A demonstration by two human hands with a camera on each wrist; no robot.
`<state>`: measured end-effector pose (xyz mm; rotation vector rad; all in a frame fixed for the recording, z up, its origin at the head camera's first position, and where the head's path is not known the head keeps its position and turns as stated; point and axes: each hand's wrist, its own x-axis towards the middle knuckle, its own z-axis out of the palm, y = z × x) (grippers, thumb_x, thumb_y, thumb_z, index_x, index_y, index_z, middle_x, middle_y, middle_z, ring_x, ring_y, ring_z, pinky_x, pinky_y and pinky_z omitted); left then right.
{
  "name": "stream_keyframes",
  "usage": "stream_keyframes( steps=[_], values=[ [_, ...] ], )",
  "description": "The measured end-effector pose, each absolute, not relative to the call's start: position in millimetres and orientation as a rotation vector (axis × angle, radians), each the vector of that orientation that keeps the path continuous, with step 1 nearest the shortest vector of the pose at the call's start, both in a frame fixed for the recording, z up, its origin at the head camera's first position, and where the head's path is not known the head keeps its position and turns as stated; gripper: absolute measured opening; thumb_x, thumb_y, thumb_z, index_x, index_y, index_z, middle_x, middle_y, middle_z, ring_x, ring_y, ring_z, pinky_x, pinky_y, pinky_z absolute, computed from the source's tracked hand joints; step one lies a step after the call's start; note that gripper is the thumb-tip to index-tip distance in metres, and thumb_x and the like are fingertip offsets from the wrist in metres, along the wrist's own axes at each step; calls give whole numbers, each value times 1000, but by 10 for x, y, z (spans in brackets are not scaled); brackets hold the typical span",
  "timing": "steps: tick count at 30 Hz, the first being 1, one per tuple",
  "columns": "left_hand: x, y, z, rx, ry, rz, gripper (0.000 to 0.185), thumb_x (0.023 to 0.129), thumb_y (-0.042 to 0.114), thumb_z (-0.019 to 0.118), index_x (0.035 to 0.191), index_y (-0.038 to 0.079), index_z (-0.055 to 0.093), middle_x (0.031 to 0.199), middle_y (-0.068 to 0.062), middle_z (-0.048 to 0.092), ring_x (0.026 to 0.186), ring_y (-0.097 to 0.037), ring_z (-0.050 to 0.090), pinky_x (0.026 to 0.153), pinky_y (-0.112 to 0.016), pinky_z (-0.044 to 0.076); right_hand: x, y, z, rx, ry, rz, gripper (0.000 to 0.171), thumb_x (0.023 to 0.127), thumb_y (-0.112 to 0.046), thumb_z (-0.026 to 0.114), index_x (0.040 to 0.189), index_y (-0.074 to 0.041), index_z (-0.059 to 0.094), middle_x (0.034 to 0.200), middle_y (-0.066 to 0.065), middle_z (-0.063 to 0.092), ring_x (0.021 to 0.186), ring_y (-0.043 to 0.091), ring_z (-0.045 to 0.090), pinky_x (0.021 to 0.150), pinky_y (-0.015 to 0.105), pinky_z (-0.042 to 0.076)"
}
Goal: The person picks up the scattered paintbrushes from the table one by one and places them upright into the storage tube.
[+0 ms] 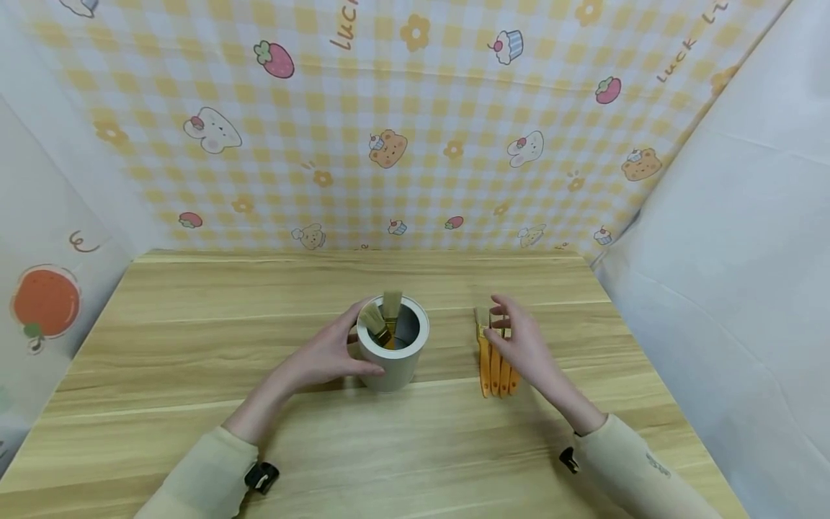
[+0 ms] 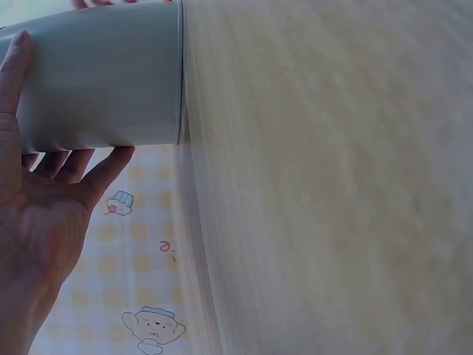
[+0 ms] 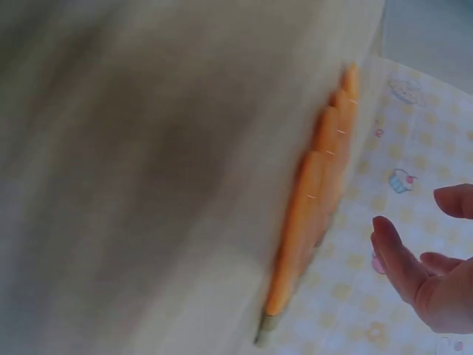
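A grey cylindrical cup (image 1: 393, 346) stands upright at the middle of the wooden table (image 1: 194, 346), with two paint brushes (image 1: 381, 317) standing in it, bristles up. My left hand (image 1: 331, 349) grips the cup's left side; in the left wrist view the fingers (image 2: 44, 159) and thumb curl round the grey cup (image 2: 103, 74). A row of several orange-handled brushes (image 1: 496, 364) lies flat to the right of the cup. My right hand (image 1: 519, 339) hovers just above them, fingers relaxed and holding nothing. The right wrist view shows the orange brushes (image 3: 314, 200) beside the spread fingers (image 3: 395, 255).
A yellow checked cloth with cartoon prints (image 1: 415, 122) hangs behind the table. A white sheet (image 1: 733, 238) bounds the right side, and a panel with an orange print (image 1: 45, 299) stands on the left.
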<state>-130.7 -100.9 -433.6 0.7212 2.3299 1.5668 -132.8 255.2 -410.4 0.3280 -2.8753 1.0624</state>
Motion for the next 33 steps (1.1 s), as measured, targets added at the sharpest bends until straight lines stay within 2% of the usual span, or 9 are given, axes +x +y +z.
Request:
stream_keyframes(
  steps=[4,10,21,29,33],
  values=[
    [-1300,-1010,-4337,719,2334,1564,110,73,32,95,158,44,25,154,1,46,146,-29,45,120,-62,41,-1287,2584,-4213,316,-2918,1012,72,91,-3,74,153,4,37,131,31,62,105,43,72,79,45,66],
    [-1295,-1003,-4331,713,2340,1558,110,73,33,95,158,44,25,154,2,47,146,-29,46,119,-62,41,-1242,2586,-4295,267,-2962,968,77,89,1,74,154,5,35,131,31,62,102,39,73,74,40,66],
    [-1299,-999,-4343,722,2322,1577,110,73,31,95,157,45,26,154,2,46,146,-28,45,120,-62,40,-1224,2512,-4295,205,-3007,955,85,83,5,79,156,3,35,135,29,61,105,37,72,82,43,66],
    [-1297,-1002,-4340,707,2325,1575,110,73,32,95,157,46,25,155,3,46,147,-28,45,120,-62,39,-1210,2468,-4321,225,-3094,849,94,79,1,83,158,4,32,138,26,58,112,37,69,87,46,63],
    [-1291,-1005,-4328,701,2315,1578,110,73,32,95,157,47,25,155,2,45,147,-29,45,120,-62,40,-1212,2446,-4330,223,-3108,802,97,76,1,85,158,4,32,140,27,56,109,35,68,87,48,62]
  ],
)
